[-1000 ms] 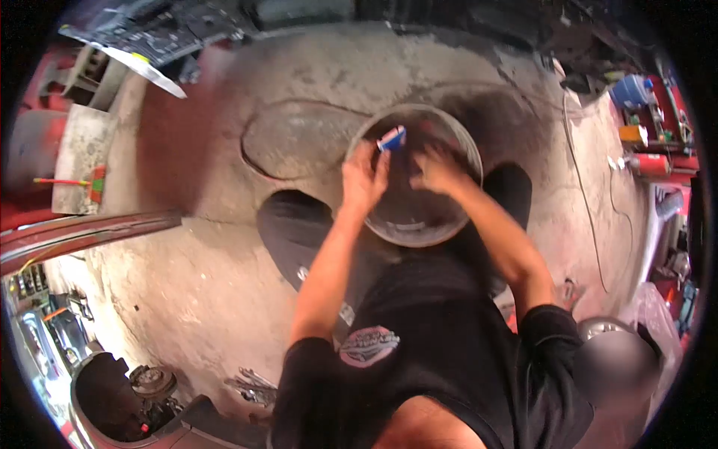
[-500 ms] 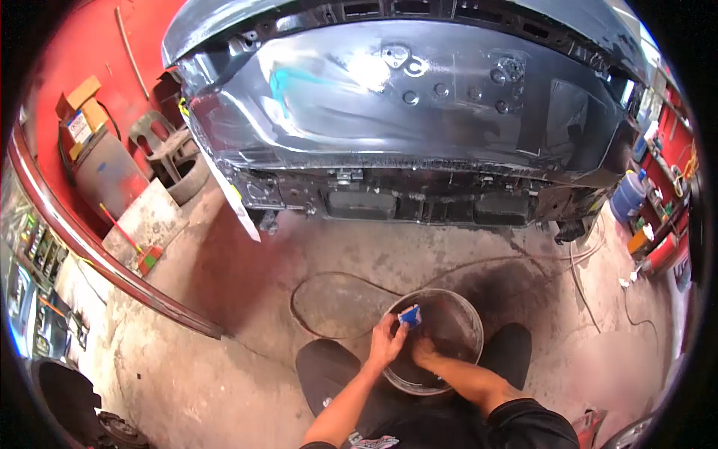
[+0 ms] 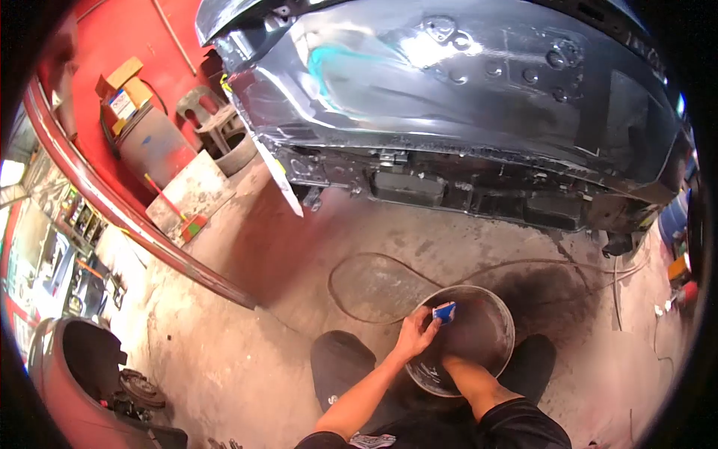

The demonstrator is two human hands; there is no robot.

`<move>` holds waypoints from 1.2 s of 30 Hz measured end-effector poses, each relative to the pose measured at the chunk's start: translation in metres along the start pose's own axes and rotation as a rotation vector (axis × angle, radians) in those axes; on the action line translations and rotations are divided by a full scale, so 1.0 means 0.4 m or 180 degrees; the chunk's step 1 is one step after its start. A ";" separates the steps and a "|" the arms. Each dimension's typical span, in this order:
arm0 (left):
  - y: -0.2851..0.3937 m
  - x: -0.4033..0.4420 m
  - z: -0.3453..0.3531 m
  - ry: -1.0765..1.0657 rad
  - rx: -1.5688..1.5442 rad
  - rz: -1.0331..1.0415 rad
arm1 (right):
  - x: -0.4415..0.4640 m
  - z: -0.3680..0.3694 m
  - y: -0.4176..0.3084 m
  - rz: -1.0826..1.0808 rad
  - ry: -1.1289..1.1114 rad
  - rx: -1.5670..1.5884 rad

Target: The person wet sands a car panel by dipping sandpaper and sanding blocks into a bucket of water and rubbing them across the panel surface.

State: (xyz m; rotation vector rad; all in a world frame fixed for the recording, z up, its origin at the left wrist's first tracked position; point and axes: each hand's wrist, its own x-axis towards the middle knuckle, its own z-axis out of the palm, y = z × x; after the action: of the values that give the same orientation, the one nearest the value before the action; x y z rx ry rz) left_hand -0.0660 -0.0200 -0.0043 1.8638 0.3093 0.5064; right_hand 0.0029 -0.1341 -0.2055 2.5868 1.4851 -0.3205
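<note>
Between the fingertips of my left hand [image 3: 416, 333], a small blue block with pale edges [image 3: 444, 313] is held above the left side of a round basin [image 3: 511, 329]. I cannot make out exactly what kind of block it is. Dark, murky liquid seems to lie in the basin, which stands between my knees. My right hand [image 3: 453, 366] reaches down inside it. Its fingers are hidden, so whatever they touch does not show.
Ahead stands the dark rear of a car [image 3: 464, 112] without its bumper. A hose [image 3: 333, 288] loops over the concrete floor behind the basin. A red-edged post [image 3: 149, 236], a broom [image 3: 193, 227], a plastic chair [image 3: 213, 123] and a tire [image 3: 238, 155] are to the left.
The view has turned left and tilted, so the car and basin appear farther right. My left hand keeps the blue block; my right hand has sunk deeper into the basin.
</note>
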 end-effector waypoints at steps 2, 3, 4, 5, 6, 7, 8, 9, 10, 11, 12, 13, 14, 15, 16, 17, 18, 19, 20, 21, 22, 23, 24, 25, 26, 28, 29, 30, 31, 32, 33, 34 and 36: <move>0.002 0.007 -0.002 -0.0002 0.0002 0.0037 | -0.008 0.006 0.016 -0.0061 -0.0126 0.0008; 0.005 0.007 -0.006 0.0002 0.0017 0.0001 | -0.013 0.010 0.023 -0.0095 -0.0191 -0.0014; 0.009 0.006 -0.006 0.0004 0.0022 -0.0034 | -0.011 0.013 0.032 -0.0121 -0.0254 -0.0020; 0.013 0.008 -0.004 -0.0001 0.0020 -0.0063 | -0.019 0.017 0.038 -0.0159 -0.0317 -0.0031; 0.017 0.012 -0.004 -0.0010 0.0029 -0.0048 | -0.020 0.018 0.046 -0.0187 -0.0377 -0.0050; 0.019 0.015 -0.007 -0.0027 0.0035 -0.0051 | -0.028 0.023 0.052 -0.0225 -0.0451 -0.0057; 0.021 0.006 -0.010 -0.0062 0.0041 -0.0089 | -0.036 0.032 0.056 -0.0264 -0.0544 -0.0088; 0.022 -0.002 -0.010 -0.0014 0.0047 0.0035 | -0.045 0.041 0.062 -0.0296 -0.0631 -0.0085; 0.020 0.005 -0.010 0.0028 0.0049 0.0162 | -0.046 0.054 0.071 -0.0328 -0.0703 -0.0102; 0.013 0.008 -0.010 0.0054 0.0048 0.0262 | -0.055 0.064 0.077 -0.0369 -0.0807 -0.0091; -0.002 0.004 -0.008 -0.0013 -0.0029 0.0075 | -0.061 0.077 0.087 -0.0413 -0.0922 -0.0086; 0.024 0.011 -0.022 -0.0085 -0.0079 0.0048 | -0.065 0.085 0.095 -0.0473 -0.1055 -0.0041; 0.012 0.010 -0.006 0.0084 -0.0248 0.0019 | -0.060 0.086 0.109 -0.0513 -0.1186 0.0021; 0.026 0.011 -0.006 0.0124 -0.0346 -0.0013 | -0.052 0.088 0.126 -0.0550 -0.1339 0.0146; 0.002 0.005 0.003 0.0080 -0.0613 -0.0185 | -0.043 0.085 0.145 -0.0564 -0.1475 0.0325; 0.012 0.007 0.007 0.0212 -0.0485 0.0128 | -0.029 0.069 0.172 -0.0506 -0.1526 0.0578; -0.006 0.007 0.001 0.0124 -0.0353 0.0086 | -0.030 0.045 0.197 -0.0370 -0.1492 0.0872; -0.007 0.001 -0.001 0.0093 -0.0570 -0.0066 | -0.039 0.018 0.217 -0.0203 -0.1392 0.1248; -0.006 0.006 0.003 0.0104 -0.0777 -0.0164 | -0.063 -0.062 0.236 0.0025 -0.1163 0.1542; -0.016 0.008 0.012 0.0203 -0.0835 -0.0130 | -0.088 -0.145 0.253 0.0233 -0.0911 0.1851; -0.022 0.009 0.014 0.0316 -0.0887 -0.0067 | -0.113 -0.229 0.270 0.0414 -0.0641 0.2160; -0.024 0.006 0.000 0.0064 -0.0892 -0.0165 | -0.144 -0.269 0.287 0.0377 -0.0263 0.2757; -0.008 0.004 -0.004 0.0106 -0.0973 -0.0184 | -0.174 -0.306 0.295 0.0622 0.0174 0.2694; 0.012 0.006 -0.005 0.0152 -0.1052 -0.0182 | -0.197 -0.318 0.318 0.0546 0.0165 0.3105; 0.024 0.009 -0.005 0.0206 -0.1131 -0.0168 | -0.218 -0.329 0.332 0.0592 0.0257 0.3427; 0.006 0.005 -0.007 0.0239 -0.1192 -0.0100 | -0.266 -0.356 0.341 0.0794 0.0555 0.3984; -0.024 0.000 -0.008 0.0272 -0.1125 -0.0070 | -0.275 -0.365 0.345 0.0953 0.0612 0.4340; -0.017 0.004 -0.011 0.0305 -0.1055 -0.0037 | -0.285 -0.373 0.349 0.1113 0.0690 0.4697; -0.005 -0.006 -0.008 0.0321 -0.1331 -0.0107 | -0.290 -0.375 0.358 0.1284 0.0610 0.5184; 0.008 -0.019 -0.005 0.0323 -0.1287 -0.0226 | -0.294 -0.378 0.364 0.1461 0.0527 0.5672; 0.023 -0.034 -0.003 0.0322 -0.1239 -0.0355 | -0.299 -0.377 0.365 0.1391 0.0683 0.5798; 0.033 -0.046 0.002 0.0321 -0.1187 -0.0487 | -0.302 -0.373 0.363 0.1318 0.0836 0.5925; 0.026 -0.072 0.022 0.0233 -0.1154 -0.0614 | -0.309 -0.383 0.349 0.1310 0.1075 0.6174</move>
State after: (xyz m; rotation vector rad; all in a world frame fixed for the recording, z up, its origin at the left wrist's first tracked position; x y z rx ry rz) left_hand -0.0873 -0.0437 -0.0026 1.4502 0.4127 0.4644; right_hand 0.0804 -0.2725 -0.0238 4.1831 0.2640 -2.1977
